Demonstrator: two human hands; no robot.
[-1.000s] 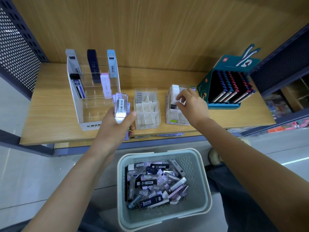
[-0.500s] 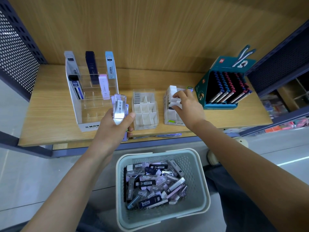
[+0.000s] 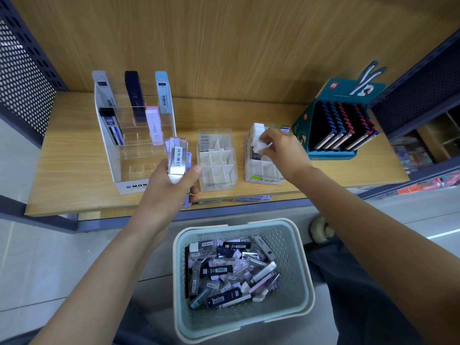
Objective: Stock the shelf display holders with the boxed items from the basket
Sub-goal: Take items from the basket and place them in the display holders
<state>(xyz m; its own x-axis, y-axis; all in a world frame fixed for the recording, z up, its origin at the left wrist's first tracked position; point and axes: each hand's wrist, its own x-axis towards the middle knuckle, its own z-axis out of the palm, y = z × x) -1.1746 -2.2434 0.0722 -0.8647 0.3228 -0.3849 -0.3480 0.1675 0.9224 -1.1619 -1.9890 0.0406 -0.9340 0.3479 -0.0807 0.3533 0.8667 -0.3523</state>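
My left hand [image 3: 169, 190] grips a small stack of clear and lilac lead boxes [image 3: 177, 155] upright, in front of the clear tiered holder [image 3: 129, 145]. My right hand [image 3: 281, 150] pinches a white-capped box [image 3: 261, 143] over the right white gridded holder [image 3: 261, 170]. Between the two holders stands a middle gridded holder [image 3: 216, 165] with a few grey boxes at its back. Below the shelf edge, the pale green basket [image 3: 293, 260] holds several mixed boxes [image 3: 229, 270].
The wooden shelf [image 3: 74, 170] carries a teal display box of notebooks [image 3: 341, 130] at the right. Perforated dark metal panels [image 3: 22, 78] flank both sides. Some lilac boxes lie along the shelf's front edge [image 3: 251, 198]. The tiered holder has several upright boxes.
My right hand has shifted slightly left and down onto the right holder, pinching the white-capped box. My left hand stays with its stack.
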